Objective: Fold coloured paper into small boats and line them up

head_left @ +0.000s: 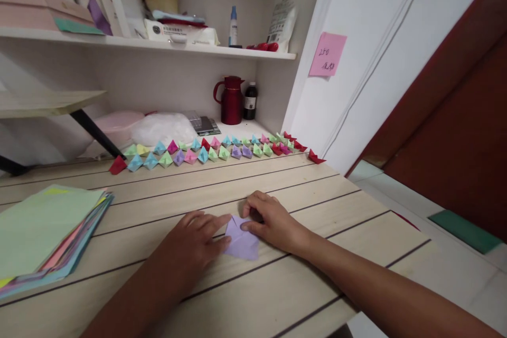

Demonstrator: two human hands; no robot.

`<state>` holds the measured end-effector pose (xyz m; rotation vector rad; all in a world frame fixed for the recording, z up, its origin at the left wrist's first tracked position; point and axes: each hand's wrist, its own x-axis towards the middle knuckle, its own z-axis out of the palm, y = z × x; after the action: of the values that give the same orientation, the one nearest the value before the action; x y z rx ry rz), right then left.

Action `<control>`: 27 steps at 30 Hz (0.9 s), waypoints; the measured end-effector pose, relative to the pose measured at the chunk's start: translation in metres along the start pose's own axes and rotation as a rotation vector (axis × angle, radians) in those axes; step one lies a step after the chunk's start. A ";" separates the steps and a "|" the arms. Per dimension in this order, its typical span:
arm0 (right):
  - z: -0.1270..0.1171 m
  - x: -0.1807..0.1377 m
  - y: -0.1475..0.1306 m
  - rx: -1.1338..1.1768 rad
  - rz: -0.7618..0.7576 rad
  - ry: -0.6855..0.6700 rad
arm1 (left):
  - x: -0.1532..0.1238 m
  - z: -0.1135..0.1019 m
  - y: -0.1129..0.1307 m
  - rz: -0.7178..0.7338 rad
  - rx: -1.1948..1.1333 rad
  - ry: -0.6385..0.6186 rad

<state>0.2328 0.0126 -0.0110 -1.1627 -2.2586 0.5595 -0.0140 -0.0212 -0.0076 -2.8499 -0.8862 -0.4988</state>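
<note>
A small piece of purple folded paper (242, 243) lies on the striped wooden table (317, 274) in front of me. Its creases show, and its upper edge is partly covered by my fingers. My left hand (202, 235) grips its left edge, the index finger near the top corner and the thumb lower down. From the right, my right hand (269, 219) presses its thumb on the paper's upper right part, with the other fingers curled behind that edge. Beyond my hands, several folded paper boats (203, 155) in many colours stand in rows along the table's back.
A stack of coloured paper (47, 227) lies at the left. Behind the boats are a red jug (231, 100), a dark bottle (250, 100) and a white plastic bag (164, 129). A shelf (158, 45) runs above. A pink note (328, 54) sticks to the wall.
</note>
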 end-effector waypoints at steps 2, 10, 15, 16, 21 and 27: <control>-0.004 -0.002 0.003 0.033 0.007 -0.001 | -0.002 0.005 -0.002 0.013 -0.012 0.013; -0.009 -0.004 0.006 -0.018 0.011 -0.017 | -0.003 0.016 0.005 0.083 0.068 0.061; -0.009 -0.003 0.005 -0.005 -0.011 -0.031 | -0.001 0.002 0.007 -0.009 -0.089 0.097; -0.009 -0.002 0.006 -0.004 -0.015 -0.036 | 0.001 -0.002 0.006 -0.088 -0.138 0.102; -0.009 -0.001 0.007 -0.009 -0.047 -0.047 | 0.023 -0.018 0.002 -0.740 -0.365 0.189; -0.010 0.000 0.005 -0.012 -0.027 -0.031 | 0.052 0.002 -0.001 -0.567 -0.458 0.034</control>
<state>0.2420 0.0159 -0.0063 -1.1356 -2.3034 0.5578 0.0265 0.0072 0.0083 -2.9152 -1.7911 -0.9058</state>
